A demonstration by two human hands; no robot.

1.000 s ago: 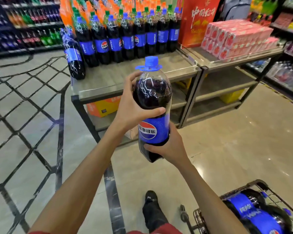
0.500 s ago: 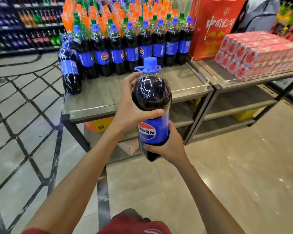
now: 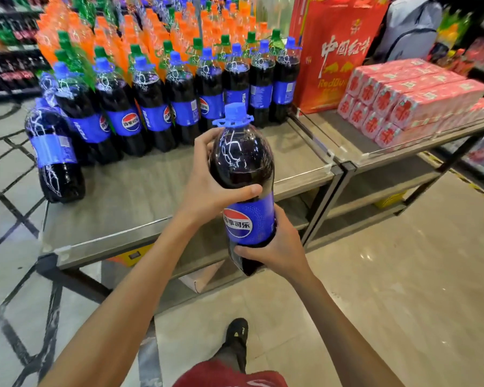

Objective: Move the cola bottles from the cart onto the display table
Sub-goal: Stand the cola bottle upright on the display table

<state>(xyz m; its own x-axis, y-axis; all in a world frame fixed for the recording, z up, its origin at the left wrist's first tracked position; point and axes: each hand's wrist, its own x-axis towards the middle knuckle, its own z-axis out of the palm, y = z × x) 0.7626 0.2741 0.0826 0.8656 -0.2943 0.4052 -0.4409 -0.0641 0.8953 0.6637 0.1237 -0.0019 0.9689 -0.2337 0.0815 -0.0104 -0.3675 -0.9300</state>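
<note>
Blue-capped cola bottle [image 3: 241,163] is being held upright at frame centre: left hand [image 3: 207,191] is curling round its shoulder, right hand [image 3: 280,247] is gripping its base.

The display table [image 3: 140,196] stood in front of me, its grey top bare along the near edge. A row of cola bottles [image 3: 179,104] stood upright across its middle, touching side by side. One lone cola bottle [image 3: 55,160] stood at the left corner, just beside the row. Behind them were packed orange soda bottles [image 3: 129,32]. A second table [image 3: 347,135] butted against its right side, carrying stacked pink cartons [image 3: 411,99] and a red gift bag [image 3: 336,57] at its left end. A yellow box [image 3: 389,201] sat on its lower shelf [image 3: 375,185]. My black shoe [image 3: 236,339] rested on the tiled floor [image 3: 403,275].
</note>
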